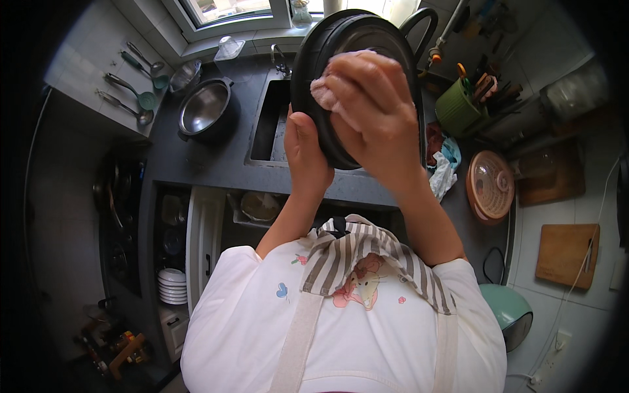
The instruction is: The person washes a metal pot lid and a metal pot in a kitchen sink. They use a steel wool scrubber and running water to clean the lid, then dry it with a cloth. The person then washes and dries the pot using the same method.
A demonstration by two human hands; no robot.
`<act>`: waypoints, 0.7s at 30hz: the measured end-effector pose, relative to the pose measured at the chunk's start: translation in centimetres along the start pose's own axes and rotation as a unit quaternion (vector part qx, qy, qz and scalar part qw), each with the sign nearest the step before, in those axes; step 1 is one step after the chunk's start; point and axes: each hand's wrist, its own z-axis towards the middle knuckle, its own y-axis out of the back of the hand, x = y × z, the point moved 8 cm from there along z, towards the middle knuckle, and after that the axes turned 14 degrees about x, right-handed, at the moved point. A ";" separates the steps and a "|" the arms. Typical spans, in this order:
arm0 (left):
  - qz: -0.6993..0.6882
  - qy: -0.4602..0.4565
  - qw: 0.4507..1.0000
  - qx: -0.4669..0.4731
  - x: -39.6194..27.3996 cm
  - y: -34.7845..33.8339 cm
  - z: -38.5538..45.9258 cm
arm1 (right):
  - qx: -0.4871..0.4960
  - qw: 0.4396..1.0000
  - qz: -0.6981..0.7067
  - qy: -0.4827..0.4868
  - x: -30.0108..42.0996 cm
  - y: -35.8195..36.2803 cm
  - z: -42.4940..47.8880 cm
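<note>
A round black piece of cookware (339, 37), a lid or a shallow pan, is held up on edge above the sink (268, 123). My left hand (307, 152) grips its lower left rim, the thumb on the near side. With my right hand (378, 103) I press a pink cloth (323, 93) against its face. The fingers are bunched over the cloth and hide much of it. A black curved bar (432, 27) shows behind the upper right rim; I cannot tell whether it belongs to the cookware.
A dark pot with a steel inside (204, 108) stands left of the sink near a glass bowl (185, 76). To the right are a green utensil holder (457, 108), crumpled cloths (444, 164) and a lidded pink basket (490, 184). Ladles (145, 100) hang on the left wall.
</note>
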 end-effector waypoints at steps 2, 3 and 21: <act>0.002 0.006 1.000 -0.027 0.5 0.8 -0.2 | 0.009 1.000 0.008 0.002 0.5 -0.7 -0.8; 0.013 0.005 1.000 -0.027 0.3 0.9 -0.3 | 0.011 1.000 0.011 -0.001 1.0 -0.9 -1.2; -0.043 0.058 0.997 -0.041 1.1 1.0 -1.3 | 0.064 0.995 -0.057 -0.053 -1.5 0.0 -5.9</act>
